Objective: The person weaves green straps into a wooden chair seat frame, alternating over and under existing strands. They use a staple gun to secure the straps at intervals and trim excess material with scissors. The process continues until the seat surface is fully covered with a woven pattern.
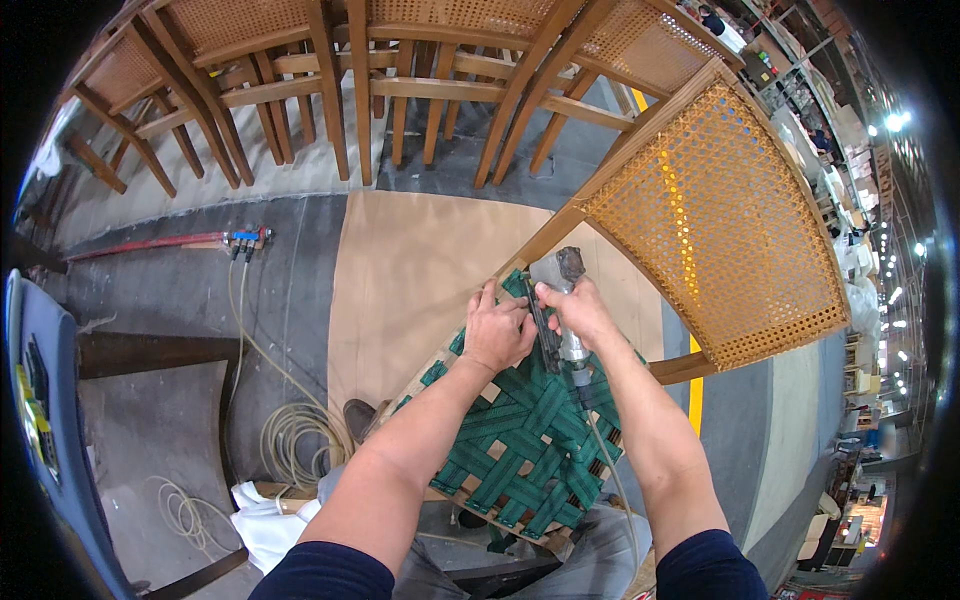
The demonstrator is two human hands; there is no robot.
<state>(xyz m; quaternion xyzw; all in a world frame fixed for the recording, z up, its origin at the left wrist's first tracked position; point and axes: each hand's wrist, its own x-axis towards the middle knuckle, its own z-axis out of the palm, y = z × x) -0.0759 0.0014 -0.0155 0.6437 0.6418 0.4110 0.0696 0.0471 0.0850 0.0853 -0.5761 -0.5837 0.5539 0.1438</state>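
Note:
A wooden chair lies before me, its cane back panel (725, 225) to the right and its seat covered in woven green webbing (500, 455). In my right hand (583, 315) is a silver pneumatic staple gun (550, 269), fingers wrapped round its body. The gun's long dark magazine lies over the webbing near the seat's far corner, and an air hose (607, 455) runs down from its handle. My left hand (498, 332) is closed at the seat's edge beside the gun, fingertips pressed on a webbing strap; the strap's end is partly hidden.
Several cane-backed wooden chairs (430, 90) stand in a row at the far side. A brown cardboard sheet (385, 270) covers the floor under the chair. Left are a coiled air hose (295, 440), a red pipe with a blue-topped fitting (245, 238), and a blue-grey tray (55, 400).

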